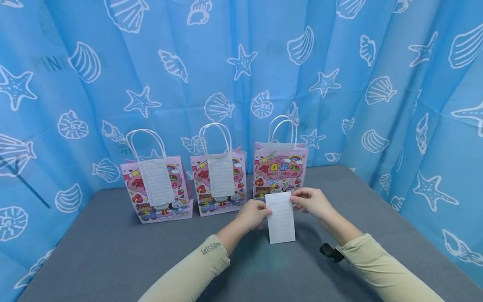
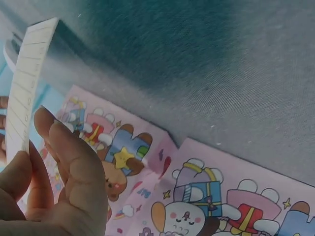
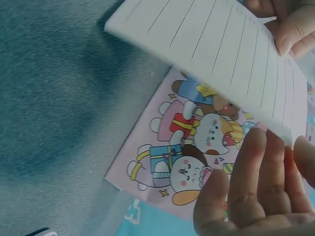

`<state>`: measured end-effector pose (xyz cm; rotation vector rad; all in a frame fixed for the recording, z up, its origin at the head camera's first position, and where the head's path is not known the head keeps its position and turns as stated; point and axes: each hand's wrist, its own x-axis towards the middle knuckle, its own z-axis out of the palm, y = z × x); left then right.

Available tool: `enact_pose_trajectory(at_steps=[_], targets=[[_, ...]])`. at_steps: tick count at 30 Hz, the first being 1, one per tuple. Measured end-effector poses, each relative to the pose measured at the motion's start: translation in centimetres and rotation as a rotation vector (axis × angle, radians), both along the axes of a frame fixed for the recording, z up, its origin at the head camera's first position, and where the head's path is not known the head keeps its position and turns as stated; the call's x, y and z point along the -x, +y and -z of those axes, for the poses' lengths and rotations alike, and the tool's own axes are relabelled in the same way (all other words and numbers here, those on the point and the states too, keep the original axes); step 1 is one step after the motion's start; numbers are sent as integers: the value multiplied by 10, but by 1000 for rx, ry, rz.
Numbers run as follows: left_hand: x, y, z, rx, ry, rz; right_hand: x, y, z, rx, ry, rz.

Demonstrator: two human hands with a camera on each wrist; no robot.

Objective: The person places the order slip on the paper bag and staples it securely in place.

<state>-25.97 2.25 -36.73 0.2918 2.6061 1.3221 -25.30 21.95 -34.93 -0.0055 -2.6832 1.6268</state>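
A white lined notepad (image 1: 281, 222) stands upright before the right-hand gift bag (image 1: 279, 170), held between both hands. My left hand (image 1: 252, 214) pinches its left edge between thumb and fingers. At its upper right edge, the thumb and fingers of my right hand (image 1: 310, 202) pinch the pad. In the right wrist view the ruled face of the notepad (image 3: 206, 54) slants across the pink bag (image 3: 172, 147) printed with cartoon animals. The left wrist view catches the notepad (image 2: 27, 83) nearly edge-on.
Two matching pink bags, one at left (image 1: 183, 176) and one in the middle (image 1: 201, 201), each have a lined white sheet over the front below white rope handles. A small black object (image 1: 331, 252) shows beside my right wrist. Behind the grey table (image 1: 132, 268) hangs a blue seashell curtain (image 1: 211, 50).
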Motion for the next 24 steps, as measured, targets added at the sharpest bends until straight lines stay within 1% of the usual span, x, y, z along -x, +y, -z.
enact_pose_trajectory(at_steps=[3, 6, 9, 12, 16, 18, 20, 24], targets=[[3, 0, -3, -27, -4, 15, 1, 0, -4, 21, -18, 14], [5, 0, -8, -48, 1, 28, 2, -1, -7, 42, -18, 29], [7, 1, -13, -59, 19, 26, 3, -1, -11, 65, -5, 39], [9, 2, -17, -53, 49, 23, 5, -1, -15, 75, 14, 35], [12, 2, -22, -45, 80, 15, 6, 0, -21, 76, 16, 39], [13, 3, -27, -53, 99, 3, 7, 1, -24, 78, 12, 52], [15, 3, -34, -58, 134, -12, 9, 2, -26, 78, 12, 64], [18, 4, -50, -40, 216, -50, 12, 4, -34, 93, 14, 80]])
